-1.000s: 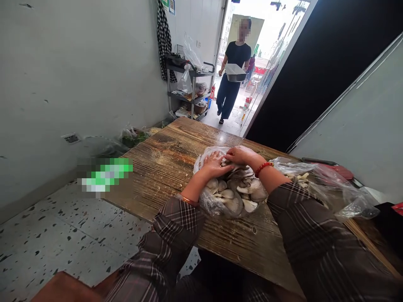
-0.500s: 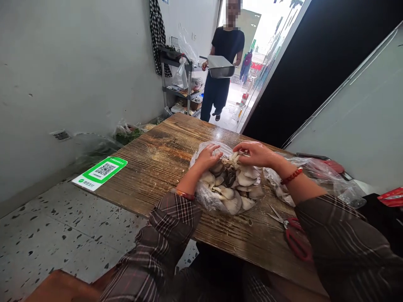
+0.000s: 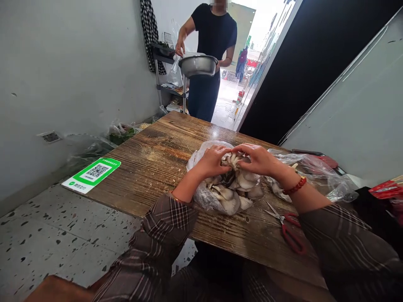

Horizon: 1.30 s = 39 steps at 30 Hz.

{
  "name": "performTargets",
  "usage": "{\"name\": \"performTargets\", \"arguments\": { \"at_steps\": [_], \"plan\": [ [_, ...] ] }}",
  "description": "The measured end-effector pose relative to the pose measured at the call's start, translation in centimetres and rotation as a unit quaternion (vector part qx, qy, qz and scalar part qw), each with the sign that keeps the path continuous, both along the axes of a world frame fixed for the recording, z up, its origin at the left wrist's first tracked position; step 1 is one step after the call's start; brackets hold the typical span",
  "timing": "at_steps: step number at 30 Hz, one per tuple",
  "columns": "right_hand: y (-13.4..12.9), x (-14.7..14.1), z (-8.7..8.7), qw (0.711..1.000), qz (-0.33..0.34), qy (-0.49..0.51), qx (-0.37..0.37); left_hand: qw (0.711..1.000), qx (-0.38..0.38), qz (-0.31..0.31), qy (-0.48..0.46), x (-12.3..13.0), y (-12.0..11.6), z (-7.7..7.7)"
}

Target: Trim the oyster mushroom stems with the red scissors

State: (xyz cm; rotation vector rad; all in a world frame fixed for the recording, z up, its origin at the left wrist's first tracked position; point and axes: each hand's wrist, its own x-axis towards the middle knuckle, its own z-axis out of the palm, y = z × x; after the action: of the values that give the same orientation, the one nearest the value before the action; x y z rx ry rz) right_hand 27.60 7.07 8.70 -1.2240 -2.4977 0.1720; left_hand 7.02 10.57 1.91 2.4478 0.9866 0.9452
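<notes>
Greyish oyster mushrooms [image 3: 231,203] lie heaped in an open clear plastic bag [image 3: 204,198] on the wooden table. Over the far side of the heap, my left hand [image 3: 214,161] and my right hand [image 3: 255,159] face each other. Between them is a pale oyster mushroom cluster [image 3: 233,160], gripped from both sides with curled fingers and thumbs. Some fingertips are hidden behind the cluster. Red-handled scissors [image 3: 291,237] rest with blades apart on the table, below my right forearm.
The wooden table [image 3: 151,167] carries a green QR-code card [image 3: 94,173] at its left corner and another plastic bag [image 3: 310,170] at right. Beyond the far edge stands a person [image 3: 214,37] holding a metal basin [image 3: 198,66], beside a shelf rack [image 3: 159,88].
My left hand has moved right and inward, and both hands now close around the cluster. The other person has come nearer the table, carrying the basin.
</notes>
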Motion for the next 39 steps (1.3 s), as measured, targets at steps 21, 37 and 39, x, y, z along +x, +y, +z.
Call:
{"name": "performTargets", "arguments": {
  "at_steps": [21,37,39],
  "plan": [
    [-9.4,-4.2,-4.9,0.890,-0.088,0.443,-0.062,0.958,-0.085,0.135,-0.240,1.7,-0.8,-0.3],
    [-5.2,-3.1,-10.3,0.637,-0.172,0.744,-0.101,0.952,-0.075,0.004,-0.298,5.0,-3.9,-1.6],
    [-5.2,-2.5,-9.8,0.599,-0.149,0.779,-0.109,0.949,-0.091,-0.040,-0.301,4.8,-3.6,-1.8]
  ]
}}
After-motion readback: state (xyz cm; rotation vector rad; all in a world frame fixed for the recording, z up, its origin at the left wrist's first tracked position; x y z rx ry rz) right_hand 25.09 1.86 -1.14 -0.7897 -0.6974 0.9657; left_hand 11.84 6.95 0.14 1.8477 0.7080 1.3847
